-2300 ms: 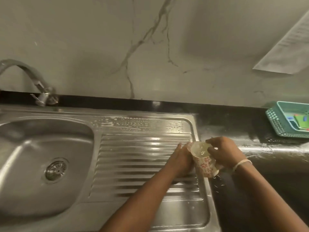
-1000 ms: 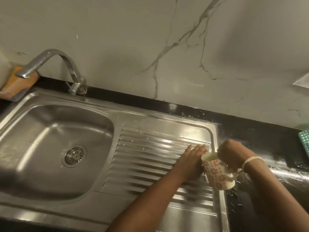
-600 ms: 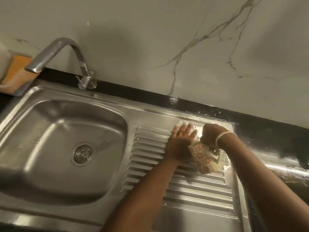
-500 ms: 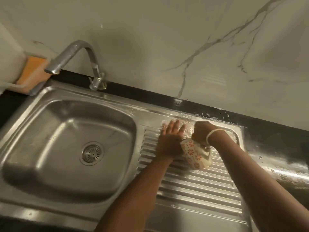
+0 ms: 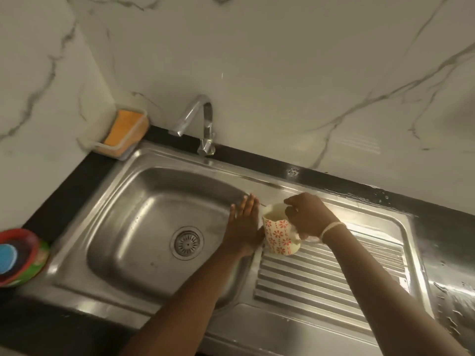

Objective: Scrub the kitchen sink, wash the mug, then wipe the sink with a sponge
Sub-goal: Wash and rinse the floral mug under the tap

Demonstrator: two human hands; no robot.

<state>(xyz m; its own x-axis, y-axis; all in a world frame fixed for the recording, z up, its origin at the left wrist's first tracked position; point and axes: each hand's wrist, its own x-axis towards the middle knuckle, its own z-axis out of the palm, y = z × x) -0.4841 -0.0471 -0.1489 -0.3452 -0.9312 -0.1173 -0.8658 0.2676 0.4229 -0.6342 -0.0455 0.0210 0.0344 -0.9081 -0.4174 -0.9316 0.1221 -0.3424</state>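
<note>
**Steel sink, mug held at the basin's edge**

Head view. Steel sink [image 5: 154,253] with its basin on the left and a ribbed drainboard [image 5: 334,273] on the right. The right hand [image 5: 307,218] grasps the mug [image 5: 279,236], fingers curled at the handle side and over the rim; whether they pass through the handle cannot be told. The mug is upright, tilted slightly, its long axis near vertical and its mouth up. It sits above the near-left corner of the drainboard; contact with the steel cannot be told. The left hand [image 5: 244,224] is flat, fingers straight and together, grasping nothing, its palm side against or just beside the mug's left wall; its fingertips point away from the person, over the basin's right edge.

Key relation: the tap [image 5: 198,119] lies beyond and to the left of both hands, with the basin between. The drain [image 5: 187,242] is just left of the left hand. The right hand carries the mug, so a rinse would likely mean moving it leftward and away, past the left hand. The sponge [image 5: 126,131], in a holder left of the tap, is well apart from both hands; the left hand is nearer.
</note>
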